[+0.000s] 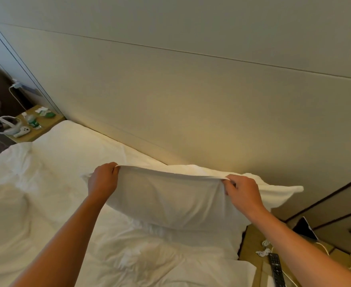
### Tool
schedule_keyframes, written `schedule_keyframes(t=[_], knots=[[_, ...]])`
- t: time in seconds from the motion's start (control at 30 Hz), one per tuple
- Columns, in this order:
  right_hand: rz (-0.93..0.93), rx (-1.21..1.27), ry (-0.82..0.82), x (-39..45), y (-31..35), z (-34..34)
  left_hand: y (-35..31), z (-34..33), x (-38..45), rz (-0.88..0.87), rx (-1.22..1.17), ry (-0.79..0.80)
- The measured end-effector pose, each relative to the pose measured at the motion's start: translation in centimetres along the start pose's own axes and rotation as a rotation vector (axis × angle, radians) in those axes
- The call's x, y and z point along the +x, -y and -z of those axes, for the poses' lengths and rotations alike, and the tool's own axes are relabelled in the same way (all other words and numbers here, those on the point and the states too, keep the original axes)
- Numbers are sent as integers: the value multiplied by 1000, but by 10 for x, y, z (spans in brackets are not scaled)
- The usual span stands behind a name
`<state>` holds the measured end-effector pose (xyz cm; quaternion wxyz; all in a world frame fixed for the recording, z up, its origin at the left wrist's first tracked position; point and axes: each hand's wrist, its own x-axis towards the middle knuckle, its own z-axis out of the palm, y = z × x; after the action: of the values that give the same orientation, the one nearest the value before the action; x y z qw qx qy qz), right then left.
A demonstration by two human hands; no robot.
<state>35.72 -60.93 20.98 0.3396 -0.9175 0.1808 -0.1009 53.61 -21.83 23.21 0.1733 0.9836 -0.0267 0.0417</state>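
Observation:
A white pillow (pixel 170 199) is lifted above the head of a bed covered with a crumpled white duvet (pixel 46 204). My left hand (pixel 103 180) grips the pillow's upper left edge. My right hand (pixel 243 190) pinches its upper right edge. The pillow hangs between both hands, its lower part sagging toward the bedding. A second white pillow (pixel 274 189) lies behind it against the headboard, partly hidden.
A beige padded headboard (pixel 191 100) rises behind the bed. A nightstand (pixel 253 241) at the right holds a black remote (pixel 276 268), white cables and a tablet. Another nightstand (pixel 36 129) at the far left carries a white headset, a controller and small green packets.

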Motion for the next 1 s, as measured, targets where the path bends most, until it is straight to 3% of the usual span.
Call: schedule_keyframes(t=[0.2, 0.3, 0.53, 0.77, 1.0], knots=[[13, 132, -90, 33, 38, 11, -12, 26, 52, -31, -58, -187], [-10, 152, -102, 49, 41, 6, -23, 24, 74, -8, -93, -206], [-105, -28, 124, 39, 8, -51, -3, -46, 55, 106, 91, 116], [-40, -46, 71, 37, 13, -60, 14, -69, 35, -131, 18, 273], [19, -127, 73, 36, 16, -60, 0, -68, 44, -162, 217, 232]])
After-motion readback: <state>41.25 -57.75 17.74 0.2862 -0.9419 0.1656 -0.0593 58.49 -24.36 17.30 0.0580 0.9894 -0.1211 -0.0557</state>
